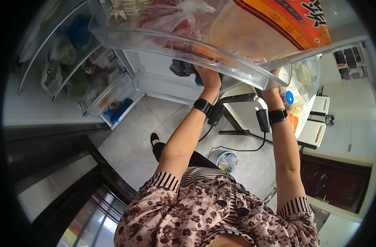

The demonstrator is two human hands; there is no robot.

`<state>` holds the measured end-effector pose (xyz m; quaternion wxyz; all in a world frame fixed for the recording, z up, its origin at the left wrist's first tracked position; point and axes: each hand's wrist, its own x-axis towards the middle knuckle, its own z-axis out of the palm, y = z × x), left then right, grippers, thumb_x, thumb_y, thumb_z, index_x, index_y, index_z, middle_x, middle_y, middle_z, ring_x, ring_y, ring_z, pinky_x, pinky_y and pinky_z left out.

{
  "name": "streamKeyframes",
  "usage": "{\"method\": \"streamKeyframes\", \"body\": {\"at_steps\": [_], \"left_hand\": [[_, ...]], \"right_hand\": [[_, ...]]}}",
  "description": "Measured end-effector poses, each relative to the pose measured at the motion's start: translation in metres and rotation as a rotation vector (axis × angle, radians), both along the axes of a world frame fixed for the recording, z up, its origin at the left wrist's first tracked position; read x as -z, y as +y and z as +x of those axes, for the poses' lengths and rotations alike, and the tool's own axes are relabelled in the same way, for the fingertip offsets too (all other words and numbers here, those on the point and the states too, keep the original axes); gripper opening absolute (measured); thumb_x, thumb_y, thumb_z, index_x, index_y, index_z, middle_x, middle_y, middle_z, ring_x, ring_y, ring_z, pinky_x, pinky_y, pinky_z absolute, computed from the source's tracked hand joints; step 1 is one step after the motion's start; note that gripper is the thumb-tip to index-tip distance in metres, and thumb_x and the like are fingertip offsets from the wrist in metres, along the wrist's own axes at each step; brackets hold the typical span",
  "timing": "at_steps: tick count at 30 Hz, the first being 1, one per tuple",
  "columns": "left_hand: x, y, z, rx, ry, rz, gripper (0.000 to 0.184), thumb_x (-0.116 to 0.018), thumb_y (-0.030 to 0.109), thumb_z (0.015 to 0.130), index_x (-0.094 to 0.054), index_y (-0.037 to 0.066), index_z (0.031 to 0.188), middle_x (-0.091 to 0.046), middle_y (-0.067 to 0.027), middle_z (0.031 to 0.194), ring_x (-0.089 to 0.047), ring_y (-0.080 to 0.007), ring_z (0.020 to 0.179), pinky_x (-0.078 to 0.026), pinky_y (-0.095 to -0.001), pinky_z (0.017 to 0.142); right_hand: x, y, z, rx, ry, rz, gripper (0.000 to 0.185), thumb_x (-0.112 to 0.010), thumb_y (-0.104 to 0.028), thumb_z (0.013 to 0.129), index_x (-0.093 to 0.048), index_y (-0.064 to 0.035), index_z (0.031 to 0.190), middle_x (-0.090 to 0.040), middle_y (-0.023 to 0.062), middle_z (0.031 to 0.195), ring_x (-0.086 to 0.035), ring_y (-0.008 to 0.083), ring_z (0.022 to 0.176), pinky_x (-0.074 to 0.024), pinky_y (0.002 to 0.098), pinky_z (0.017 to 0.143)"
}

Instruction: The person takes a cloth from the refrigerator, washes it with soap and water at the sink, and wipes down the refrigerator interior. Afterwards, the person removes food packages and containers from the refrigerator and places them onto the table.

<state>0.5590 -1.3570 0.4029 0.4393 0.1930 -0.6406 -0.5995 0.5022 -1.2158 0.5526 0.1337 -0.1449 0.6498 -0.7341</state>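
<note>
A clear plastic freezer drawer, with "STORAGE" lettering on its front, is tilted across the top of the view. It holds meat in a clear plastic bag and a large orange and red food packet. My left hand is at the drawer's lower edge, its fingers mostly hidden. Beside it is a dark crumpled thing; I cannot tell whether my hand touches it. My right hand grips the drawer's right end, with its fingers behind the plastic. Black bands with small boxes are on both wrists.
To the left, open refrigerator door shelves hold bagged food. A white table with bags and a blue-capped container stands at right. A bin sits on the tiled floor, and black cables hang from the wrist boxes.
</note>
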Motion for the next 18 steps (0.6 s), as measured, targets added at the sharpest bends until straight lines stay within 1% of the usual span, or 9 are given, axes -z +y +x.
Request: {"method": "streamKeyframes", "body": {"at_steps": [3, 5, 6, 7, 9, 13, 14, 15, 18], "left_hand": [[0.025, 0.020, -0.019, -0.163, 0.076, 0.257, 0.066, -0.040, 0.035, 0.091, -0.018, -0.013, 0.129, -0.016, -0.0334, 0.135, -0.017, -0.0450, 0.124, -0.008, -0.0470, 0.106], [0.083, 0.025, -0.040, -0.034, -0.509, 0.088, 0.067, -0.033, 0.037, 0.092, -0.013, -0.013, 0.132, -0.003, -0.0352, 0.138, -0.006, -0.0472, 0.128, -0.003, -0.0455, 0.108], [0.083, 0.024, -0.044, -0.041, -0.510, 0.088, 0.067, -0.033, 0.037, 0.092, -0.013, -0.013, 0.132, -0.003, -0.0352, 0.138, -0.006, -0.0472, 0.128, -0.003, -0.0455, 0.108], [0.082, 0.024, -0.045, -0.100, -0.332, 0.407, 0.072, -0.030, 0.043, 0.092, -0.006, -0.011, 0.133, 0.001, -0.0314, 0.140, -0.004, -0.0424, 0.130, -0.004, -0.0456, 0.108], [0.082, 0.028, -0.042, -0.208, 0.050, 1.026, 0.084, -0.025, 0.056, 0.090, 0.007, -0.006, 0.136, 0.008, -0.0237, 0.144, 0.000, -0.0328, 0.135, -0.004, -0.0456, 0.109], [0.070, 0.003, 0.001, 0.048, 0.200, 1.456, 0.092, -0.027, 0.065, 0.085, 0.010, 0.000, 0.137, -0.006, -0.0161, 0.146, -0.023, -0.0308, 0.131, -0.016, -0.0447, 0.108], [0.040, -0.003, 0.013, -0.039, 0.159, 1.433, 0.089, -0.030, 0.063, 0.086, 0.005, 0.002, 0.139, -0.023, -0.0132, 0.143, -0.033, -0.0321, 0.125, -0.023, -0.0449, 0.105], [0.042, -0.007, 0.015, -0.040, 0.156, 1.431, 0.089, -0.030, 0.063, 0.086, 0.005, 0.002, 0.139, -0.023, -0.0132, 0.143, -0.033, -0.0321, 0.125, -0.023, -0.0449, 0.105], [0.062, -0.033, 0.019, 0.129, -0.504, 0.457, 0.060, -0.060, 0.019, 0.079, -0.031, 0.003, 0.129, -0.048, -0.0085, 0.124, -0.048, -0.0246, 0.113, -0.037, -0.0311, 0.097]], "right_hand": [[0.020, 0.016, -0.026, 0.023, -0.087, -0.041, 0.049, -0.035, -0.048, 0.092, -0.042, -0.0075, 0.118, -0.048, 0.0042, 0.109, -0.047, 0.0169, 0.100, -0.0383, 0.0299, 0.088], [0.018, 0.012, -0.018, 0.030, -0.089, -0.037, 0.050, -0.034, -0.048, 0.092, -0.041, -0.0075, 0.121, -0.047, 0.0039, 0.114, -0.045, 0.0169, 0.105, -0.0358, 0.0296, 0.091], [0.022, 0.012, -0.022, 0.068, -0.026, 0.016, 0.059, -0.031, -0.057, 0.089, -0.042, -0.0082, 0.120, -0.049, 0.0060, 0.110, -0.048, 0.0183, 0.101, -0.0399, 0.0307, 0.089], [0.022, 0.010, -0.020, 0.108, 0.037, 0.070, 0.067, -0.029, -0.066, 0.085, -0.042, -0.0089, 0.118, -0.050, 0.0080, 0.107, -0.052, 0.0196, 0.098, -0.0440, 0.0318, 0.086], [0.020, 0.009, -0.013, 0.105, 0.056, 0.066, 0.066, -0.029, -0.065, 0.085, -0.042, -0.0089, 0.117, -0.048, 0.0070, 0.108, -0.049, 0.0189, 0.100, -0.0429, 0.0308, 0.087], [0.010, -0.003, -0.003, 0.137, 0.028, 0.038, 0.062, -0.031, -0.063, 0.087, -0.040, -0.0115, 0.119, -0.047, 0.0059, 0.108, -0.049, 0.0186, 0.102, -0.0423, 0.0316, 0.089], [0.007, -0.006, 0.000, 0.159, 0.057, 0.022, 0.060, -0.032, -0.062, 0.087, -0.039, -0.0123, 0.120, -0.047, 0.0055, 0.108, -0.049, 0.0188, 0.101, -0.0429, 0.0322, 0.088], [0.009, -0.003, -0.002, 0.160, 0.054, 0.020, 0.060, -0.032, -0.062, 0.087, -0.039, -0.0123, 0.120, -0.047, 0.0055, 0.108, -0.049, 0.0188, 0.101, -0.0429, 0.0322, 0.088], [0.014, 0.005, -0.006, 0.093, 0.133, 0.164, 0.060, -0.033, -0.062, 0.087, -0.038, -0.0134, 0.122, -0.046, 0.0058, 0.111, -0.051, 0.0198, 0.101, -0.0447, 0.0334, 0.086]]}}
